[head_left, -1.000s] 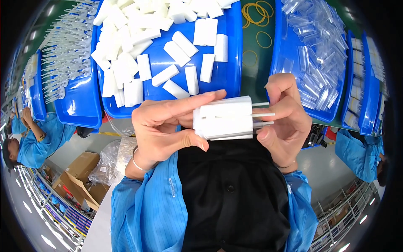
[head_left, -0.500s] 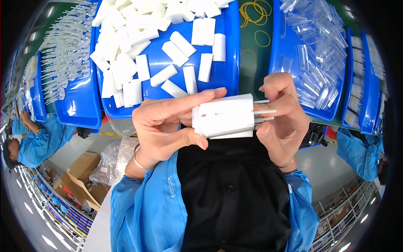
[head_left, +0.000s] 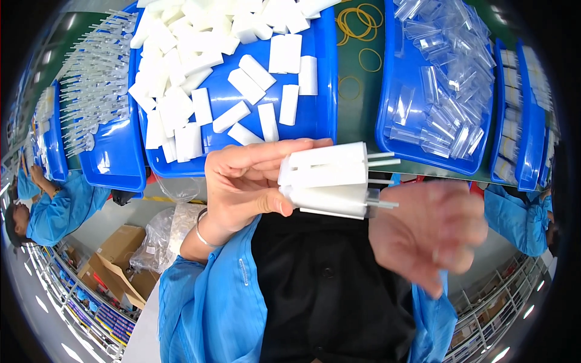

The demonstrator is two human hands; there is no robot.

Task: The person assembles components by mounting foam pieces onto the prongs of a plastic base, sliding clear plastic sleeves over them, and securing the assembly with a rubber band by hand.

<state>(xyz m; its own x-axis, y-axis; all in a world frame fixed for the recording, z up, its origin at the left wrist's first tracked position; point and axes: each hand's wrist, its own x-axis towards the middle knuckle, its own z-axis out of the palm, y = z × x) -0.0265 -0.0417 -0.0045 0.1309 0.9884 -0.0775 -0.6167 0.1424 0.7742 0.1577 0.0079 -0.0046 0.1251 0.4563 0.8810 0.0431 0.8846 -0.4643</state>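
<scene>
In the head view, the left hand (head_left: 233, 184) grasps a bundle (head_left: 330, 174) of white blocks near the blue tray (head_left: 242, 145), rods (head_left: 384, 162) jutting rightward. The blurred right hand (head_left: 423, 227) looks loose and unladen beside them. The step seems to be steadying the bundle; the next move calls for a firm left grip.

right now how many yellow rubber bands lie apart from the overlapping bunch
2: one band just below the bunch, another fainter band below that, slightly left. Others may be hidden.
</scene>
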